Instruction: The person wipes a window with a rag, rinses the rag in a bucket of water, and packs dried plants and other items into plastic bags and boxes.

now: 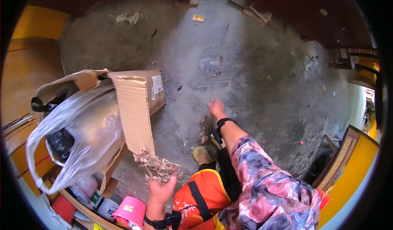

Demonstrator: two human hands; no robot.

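Note:
My left hand is closed around a clump of dry brown shreds, which looks like dried plant matter. The clump is beside the lower corner of an open cardboard box flap. My right hand is stretched forward over the concrete floor, its fingers curled in. Whether anything is inside them is hidden. Left of the flap, a clear plastic bag bulges from the cardboard box, with a black plastic bag next to it.
A pink bucket and other tubs stand at the lower left. A yellow packet lies on the concrete floor. Wooden pieces lie at the far side. A framed woven panel leans at the right.

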